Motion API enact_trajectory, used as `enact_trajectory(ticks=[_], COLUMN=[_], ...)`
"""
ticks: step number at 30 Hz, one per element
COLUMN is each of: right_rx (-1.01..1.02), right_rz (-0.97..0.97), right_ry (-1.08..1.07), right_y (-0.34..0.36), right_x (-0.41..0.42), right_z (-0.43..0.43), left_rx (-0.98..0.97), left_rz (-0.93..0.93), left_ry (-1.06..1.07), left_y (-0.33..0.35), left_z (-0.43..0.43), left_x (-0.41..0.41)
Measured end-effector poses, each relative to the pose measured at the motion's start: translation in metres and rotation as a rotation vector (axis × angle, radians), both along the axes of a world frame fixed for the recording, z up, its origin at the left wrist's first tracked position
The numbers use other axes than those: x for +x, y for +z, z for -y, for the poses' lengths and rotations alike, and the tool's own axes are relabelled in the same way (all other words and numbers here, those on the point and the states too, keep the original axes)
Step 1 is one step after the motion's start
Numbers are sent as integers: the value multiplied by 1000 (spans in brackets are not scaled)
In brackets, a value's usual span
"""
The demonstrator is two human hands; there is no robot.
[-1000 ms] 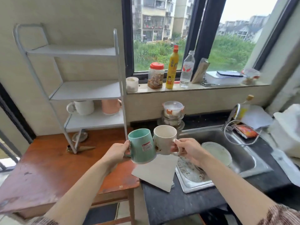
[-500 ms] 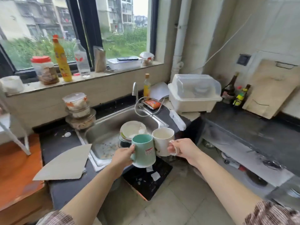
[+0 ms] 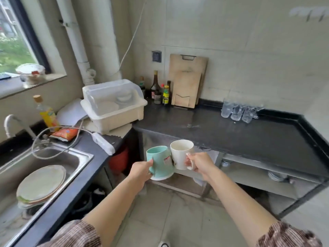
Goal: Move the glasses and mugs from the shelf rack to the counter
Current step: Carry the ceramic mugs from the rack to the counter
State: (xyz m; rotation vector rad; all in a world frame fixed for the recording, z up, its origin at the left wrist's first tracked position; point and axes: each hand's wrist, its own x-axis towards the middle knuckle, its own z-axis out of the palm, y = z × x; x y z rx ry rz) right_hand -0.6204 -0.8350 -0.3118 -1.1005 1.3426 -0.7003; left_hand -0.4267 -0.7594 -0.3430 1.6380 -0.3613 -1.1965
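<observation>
My left hand (image 3: 140,171) grips the handle of a teal mug (image 3: 160,162) with a small sticker on its side. My right hand (image 3: 200,162) holds a white mug (image 3: 180,153) by its handle. Both mugs are upright, side by side and touching, in the air in front of the black counter (image 3: 231,134). Several clear glasses (image 3: 237,111) stand at the back of that counter near the wall. The shelf rack is out of view.
A white dish box (image 3: 114,104) sits at the counter's left end, with sauce bottles (image 3: 160,91) and wooden cutting boards (image 3: 187,82) behind it. A steel sink (image 3: 74,157) holding stacked plates (image 3: 41,184) lies at the left. Open shelves run under the counter.
The view has swung right from the shelf rack, past the sink, to the black counter. Both mugs stay in my hands and have travelled with me toward the counter.
</observation>
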Motion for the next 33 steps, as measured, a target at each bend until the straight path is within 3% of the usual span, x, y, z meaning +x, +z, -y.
enact_trajectory(ticks=[13,18,27,33], right_rx=[124,152,189,203], right_rz=[-76,-49,-63,-90], right_ry=[-359,-429,-501,-508], right_y=[-39,-48,-64,-77], right_x=[-118,-149,-196,-225], right_z=[208,263,358,442], left_rx=[6,28,-19,-8], left_rz=[-7,8,208,210], left_ry=[-358,-373,-454,-417], left_y=[-30,-33,-48,-63], left_z=[264,335,435,508], left_x=[-110,-141,-195,-231])
